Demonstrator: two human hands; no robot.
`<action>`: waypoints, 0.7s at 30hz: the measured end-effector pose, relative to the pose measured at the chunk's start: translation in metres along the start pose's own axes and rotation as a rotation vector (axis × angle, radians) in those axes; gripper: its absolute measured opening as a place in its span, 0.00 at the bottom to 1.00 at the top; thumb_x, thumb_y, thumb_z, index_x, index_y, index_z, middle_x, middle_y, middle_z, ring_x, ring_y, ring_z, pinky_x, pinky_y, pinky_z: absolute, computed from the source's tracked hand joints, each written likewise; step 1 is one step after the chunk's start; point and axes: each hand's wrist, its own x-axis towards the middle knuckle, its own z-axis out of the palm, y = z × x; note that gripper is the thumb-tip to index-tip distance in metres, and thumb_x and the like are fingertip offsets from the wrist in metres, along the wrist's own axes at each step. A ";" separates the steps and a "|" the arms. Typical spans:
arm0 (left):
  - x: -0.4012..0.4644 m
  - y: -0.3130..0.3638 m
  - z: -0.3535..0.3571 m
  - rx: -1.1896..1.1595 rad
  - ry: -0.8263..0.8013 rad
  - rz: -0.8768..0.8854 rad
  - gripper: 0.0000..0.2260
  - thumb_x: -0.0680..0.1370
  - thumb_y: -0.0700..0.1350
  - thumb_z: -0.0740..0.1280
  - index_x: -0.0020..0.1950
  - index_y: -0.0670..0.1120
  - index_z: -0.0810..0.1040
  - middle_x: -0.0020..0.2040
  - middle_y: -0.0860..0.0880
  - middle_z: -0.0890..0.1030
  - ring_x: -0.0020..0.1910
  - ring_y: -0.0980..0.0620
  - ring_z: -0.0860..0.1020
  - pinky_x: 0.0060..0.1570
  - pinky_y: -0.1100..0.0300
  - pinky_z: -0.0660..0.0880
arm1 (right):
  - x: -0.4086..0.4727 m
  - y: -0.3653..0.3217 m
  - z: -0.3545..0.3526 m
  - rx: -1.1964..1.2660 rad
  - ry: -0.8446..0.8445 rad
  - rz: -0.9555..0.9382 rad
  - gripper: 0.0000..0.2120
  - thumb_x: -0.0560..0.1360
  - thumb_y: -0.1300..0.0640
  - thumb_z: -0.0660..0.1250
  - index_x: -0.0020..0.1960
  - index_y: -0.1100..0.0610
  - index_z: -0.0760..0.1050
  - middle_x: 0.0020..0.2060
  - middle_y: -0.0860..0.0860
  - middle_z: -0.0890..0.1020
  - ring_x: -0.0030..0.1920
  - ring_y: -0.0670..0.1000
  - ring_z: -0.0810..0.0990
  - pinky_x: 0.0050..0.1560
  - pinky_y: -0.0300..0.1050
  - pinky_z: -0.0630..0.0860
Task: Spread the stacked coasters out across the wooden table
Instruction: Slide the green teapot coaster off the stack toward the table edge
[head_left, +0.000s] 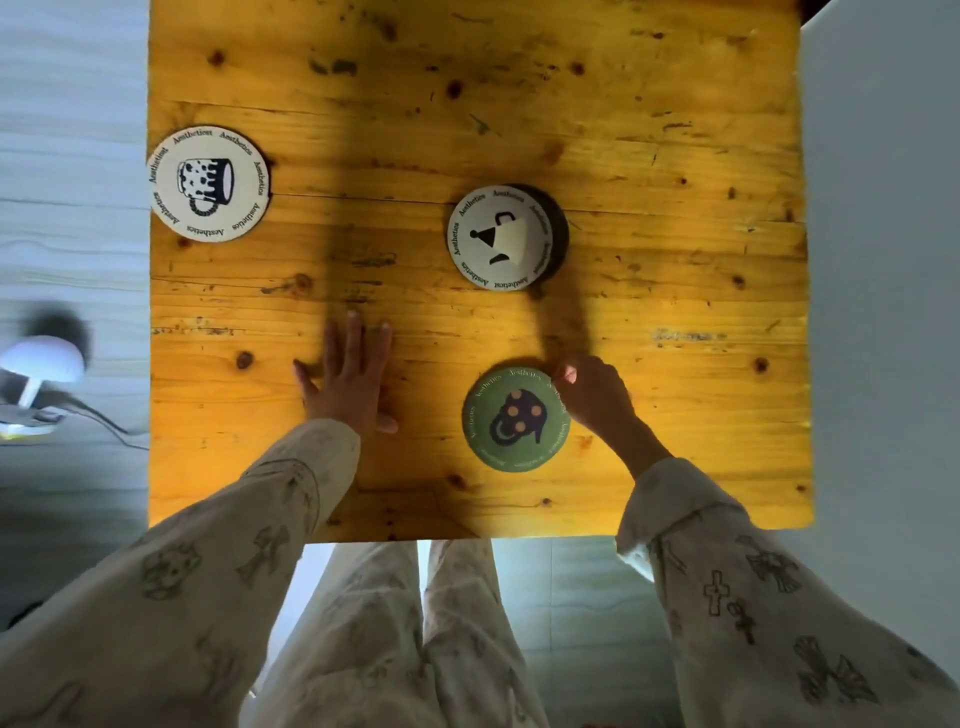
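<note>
Wooden table (623, 130) fills view, pale floor around. Left hand (348, 379) flat on bare wood, fingers released, likely bracing. Remaining stack (506, 237) near middle: white coaster on top, dark edges beneath, count hard to tell. White mug coaster (209, 183) lies alone at left edge, well apart. Green coaster (515, 414) near front; right hand (595, 397) touches its rim, fingertips seemingly pinching it to set it down; grip partly hidden.

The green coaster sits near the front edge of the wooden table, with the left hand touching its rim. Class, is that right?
Not quite. The head view shows the right hand touching the green coaster's rim; the left hand lies flat on the wooden table.
</note>
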 end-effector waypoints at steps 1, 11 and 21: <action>-0.001 0.001 -0.001 0.006 -0.001 0.000 0.53 0.66 0.51 0.73 0.72 0.56 0.32 0.75 0.48 0.30 0.73 0.44 0.32 0.68 0.30 0.44 | -0.007 0.006 0.005 0.081 0.001 0.039 0.10 0.76 0.60 0.61 0.52 0.63 0.78 0.53 0.64 0.81 0.54 0.64 0.78 0.48 0.50 0.74; -0.010 0.011 0.001 -0.036 0.041 -0.022 0.49 0.69 0.47 0.72 0.73 0.55 0.37 0.75 0.49 0.33 0.74 0.44 0.33 0.68 0.29 0.49 | -0.098 0.026 0.071 0.900 -0.094 0.508 0.08 0.74 0.68 0.59 0.40 0.60 0.74 0.41 0.64 0.80 0.40 0.60 0.81 0.47 0.57 0.80; -0.088 0.026 0.065 -0.463 0.325 0.034 0.26 0.72 0.29 0.58 0.69 0.43 0.64 0.70 0.40 0.65 0.68 0.39 0.64 0.67 0.48 0.64 | -0.085 0.011 0.050 0.252 0.011 -0.013 0.15 0.77 0.61 0.58 0.62 0.61 0.74 0.62 0.60 0.77 0.59 0.61 0.76 0.61 0.53 0.71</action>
